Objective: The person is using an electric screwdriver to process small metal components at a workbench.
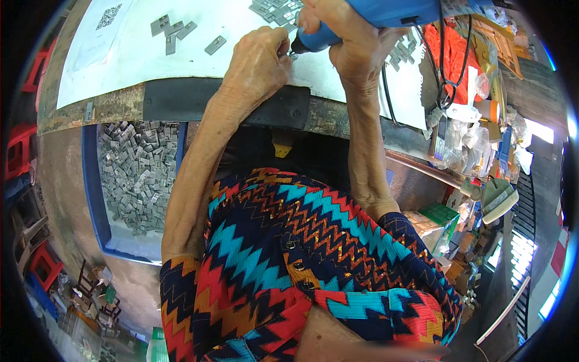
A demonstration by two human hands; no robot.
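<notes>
My right hand (356, 45) is wrapped round a blue electric screwdriver (395, 11), its dark tip pointing left and down at the table. Right by that tip, my left hand (256, 63) is closed in a pinch. What its fingers hold is mostly hidden; only a small shiny bit shows under the tip. Several flat grey rectangular pieces (171, 29) lie on the white sheet (199, 60) to the left, one of them (215, 44) apart from the others. More such grey pieces (274, 11) are heaped beyond my hands, and others (403, 53) lie right of my right wrist.
A blue-rimmed tray (91, 187) full of small grey pieces stands below the table edge at left. A dark pad (181, 99) covers the table's front edge. Black cords (445, 72) hang at right, beside an orange-red bag (449, 54) and clutter. Red stools (43, 265) stand far left.
</notes>
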